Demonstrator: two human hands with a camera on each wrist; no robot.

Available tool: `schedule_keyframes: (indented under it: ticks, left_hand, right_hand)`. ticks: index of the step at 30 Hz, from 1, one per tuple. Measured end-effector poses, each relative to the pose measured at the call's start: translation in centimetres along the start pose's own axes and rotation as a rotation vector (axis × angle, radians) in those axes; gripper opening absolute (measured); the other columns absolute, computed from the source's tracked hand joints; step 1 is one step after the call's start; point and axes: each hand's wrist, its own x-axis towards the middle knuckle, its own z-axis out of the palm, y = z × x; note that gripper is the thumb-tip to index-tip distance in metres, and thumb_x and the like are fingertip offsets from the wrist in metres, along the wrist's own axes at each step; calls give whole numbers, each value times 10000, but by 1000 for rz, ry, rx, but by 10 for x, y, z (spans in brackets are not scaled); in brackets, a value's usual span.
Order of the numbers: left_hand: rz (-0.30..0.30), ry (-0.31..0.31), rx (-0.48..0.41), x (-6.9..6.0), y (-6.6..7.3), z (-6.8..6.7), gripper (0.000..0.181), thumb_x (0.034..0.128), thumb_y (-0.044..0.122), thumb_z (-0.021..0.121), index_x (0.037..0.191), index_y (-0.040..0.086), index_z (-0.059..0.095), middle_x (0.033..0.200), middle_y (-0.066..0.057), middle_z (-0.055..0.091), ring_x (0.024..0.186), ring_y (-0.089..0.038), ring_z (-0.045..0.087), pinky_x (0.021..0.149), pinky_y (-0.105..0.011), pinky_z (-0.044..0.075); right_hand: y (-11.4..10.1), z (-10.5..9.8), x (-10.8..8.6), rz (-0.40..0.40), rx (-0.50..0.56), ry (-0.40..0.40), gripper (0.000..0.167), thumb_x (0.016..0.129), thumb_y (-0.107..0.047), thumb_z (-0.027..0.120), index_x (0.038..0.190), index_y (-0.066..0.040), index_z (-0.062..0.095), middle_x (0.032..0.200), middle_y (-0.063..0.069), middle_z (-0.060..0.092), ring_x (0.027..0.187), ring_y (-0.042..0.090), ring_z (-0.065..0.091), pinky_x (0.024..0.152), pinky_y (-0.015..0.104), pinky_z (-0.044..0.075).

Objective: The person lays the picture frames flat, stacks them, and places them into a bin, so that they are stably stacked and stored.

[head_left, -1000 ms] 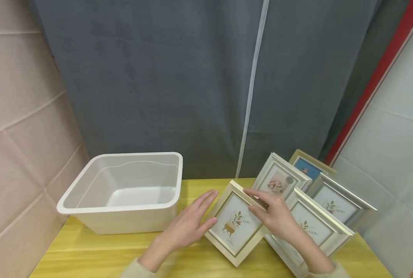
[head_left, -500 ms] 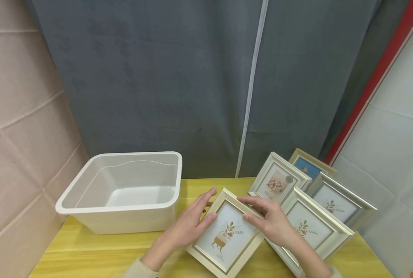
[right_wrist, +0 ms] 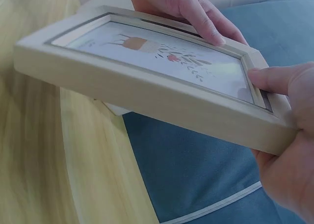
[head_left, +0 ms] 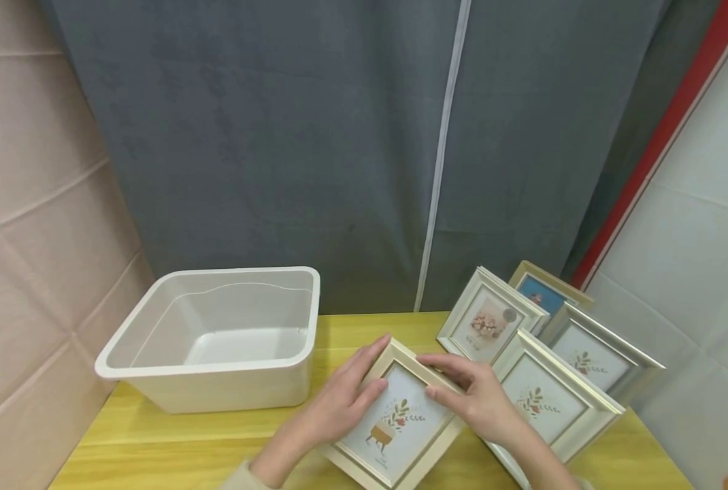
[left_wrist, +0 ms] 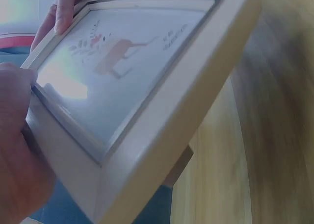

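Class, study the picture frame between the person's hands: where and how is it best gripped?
Probably pinch the picture frame front to back by its two upper borders, coming from left and right: it tilts with one corner uppermost, and its wide border offers gripping room.

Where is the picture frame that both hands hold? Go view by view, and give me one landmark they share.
Head: the picture frame is at the bottom, just right of centre.
Left wrist: the picture frame slants across the centre and upper left.
Right wrist: the picture frame stretches across the middle, starting near the left edge.
Shared landmark: the wooden tabletop, low in head, right in left wrist, left in right wrist.
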Motion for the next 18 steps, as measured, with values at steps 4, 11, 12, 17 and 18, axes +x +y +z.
schedule_keyframes:
  ticks: [4,11,12,17,18]
  left_hand:
    - [-7,-31,-101,0,4,0,627,1081,221,527,1641,229,244,1409,-88,567,1006,-122,611,869,-352,563]
    - [-43,-101,-295,-1,7,-3,609,1091,207,507,1640,222,247,1022,-99,678,741,-51,653,611,-241,574]
    - [-47,-107,-303,-1,8,-4,605,1091,205,505,1640,222,250,1014,-101,683,734,-52,656,604,-244,575]
    - [-67,-127,-314,-2,7,-5,595,1094,222,497,1638,250,260,1017,-112,692,703,-56,662,579,-258,576]
    - [-69,-129,-311,-2,7,-5,593,1094,225,496,1638,252,263,1028,-114,690,703,-54,661,583,-257,576]
  right_hand:
    - [0,0,-4,-2,37,12,391,907,59,710,1293,34,648,1165,191,721,902,181,734,672,386,622]
    - [1,-1,-8,-8,71,36,395,899,90,698,1285,25,653,1193,26,738,872,184,738,641,404,619]
    - [1,-1,-8,-10,72,40,396,897,93,696,1284,24,654,1195,4,737,866,183,738,636,403,619]
    - [2,-3,-10,-34,60,74,411,875,113,701,1276,40,649,1205,-51,730,845,169,736,619,388,614]
    - [3,-3,-10,-39,60,81,413,871,120,699,1275,49,645,1211,-54,727,852,166,737,621,385,614]
